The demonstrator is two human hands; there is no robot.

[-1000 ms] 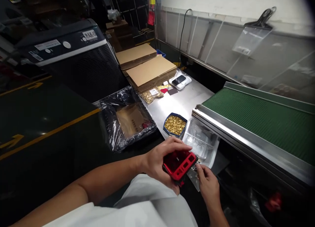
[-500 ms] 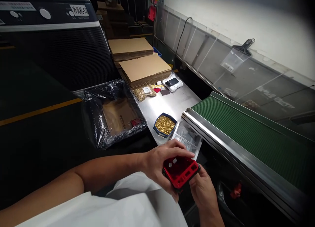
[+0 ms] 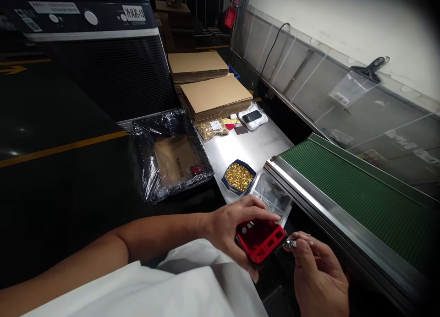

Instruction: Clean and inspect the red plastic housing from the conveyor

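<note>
1. Left hand (image 3: 233, 232), nearer: clamped round the red case (image 3: 264, 249), at its 3 o'clock; I see the cutout edge (image 3: 266, 251) run 8 to 2 o'clock.
2. Right hand (image 3: 319, 276), apart: pinching a shiny piece (image 3: 290, 244); case at 10 o'clock.

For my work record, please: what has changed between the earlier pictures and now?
The right hand has moved rightward, away from the red case, and a small shiny metal piece now shows in its pinch. The left hand still grips the case; the blue tray stayed put.
</note>
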